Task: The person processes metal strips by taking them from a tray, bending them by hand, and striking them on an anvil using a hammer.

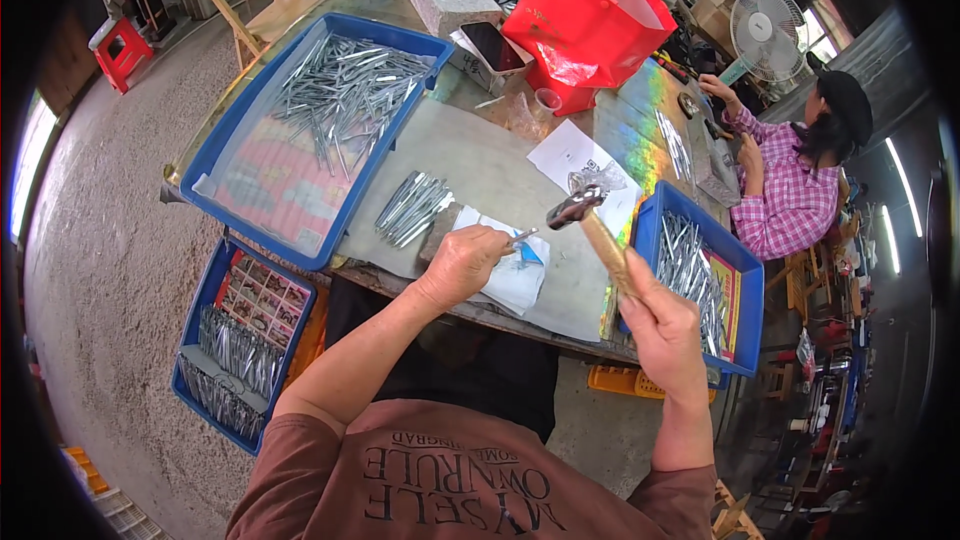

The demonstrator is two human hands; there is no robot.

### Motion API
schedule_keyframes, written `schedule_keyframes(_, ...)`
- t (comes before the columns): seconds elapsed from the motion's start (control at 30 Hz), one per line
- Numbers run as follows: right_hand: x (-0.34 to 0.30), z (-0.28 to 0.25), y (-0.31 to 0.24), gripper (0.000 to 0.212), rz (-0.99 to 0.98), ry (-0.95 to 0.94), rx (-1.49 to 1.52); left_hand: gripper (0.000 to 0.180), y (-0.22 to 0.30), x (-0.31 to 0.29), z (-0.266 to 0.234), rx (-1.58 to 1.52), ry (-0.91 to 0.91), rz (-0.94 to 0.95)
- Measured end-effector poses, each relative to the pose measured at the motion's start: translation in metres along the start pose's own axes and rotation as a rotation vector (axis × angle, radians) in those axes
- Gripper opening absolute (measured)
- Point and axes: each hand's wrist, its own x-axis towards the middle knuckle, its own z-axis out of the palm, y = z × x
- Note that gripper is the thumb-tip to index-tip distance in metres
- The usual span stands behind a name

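Observation:
My left hand (465,265) is closed on a thin metal rod (522,236), whose tip pokes out past the fingers toward the right. Just behind it lies a folded white sheet (515,285) with a blue patch. In my right hand (665,325) is a hammer (604,242), gripped by its wooden handle. The hammer's dark metal head is raised above the table, to the right of the rod and apart from it. A small heap of silvery metal rods (412,208) rests on the table beyond my left hand.
A blue tray (330,248) of loose rods stands at left, another blue tray (752,285) at right. Lower left is a blue bin (190,340) of rods. Farther back are a red bag (590,15), a phone (493,46) and a stone block (455,2). A co-worker (795,170) sits at right.

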Motion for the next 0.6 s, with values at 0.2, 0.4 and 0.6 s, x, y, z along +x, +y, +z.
schedule_keyframes(0.2, -0.003, 0.011, 0.01, 0.039, 0.275, 0.087, 0.436, 0.008, 0.003, 0.002, -0.001, -0.003, -0.025, -0.071)
schedule_keyframes(0.4, 0.009, 0.057, 0.038, 0.048, 0.628, -0.031, 0.964, 0.005, 0.013, 0.013, -0.009, -0.151, 0.082, -0.332)
schedule_keyframes(0.6, 0.027, 0.091, 0.064, 0.057, 0.708, -0.117, 1.368, 0.008, -0.001, 0.001, -0.025, -0.33, 0.197, -0.608)
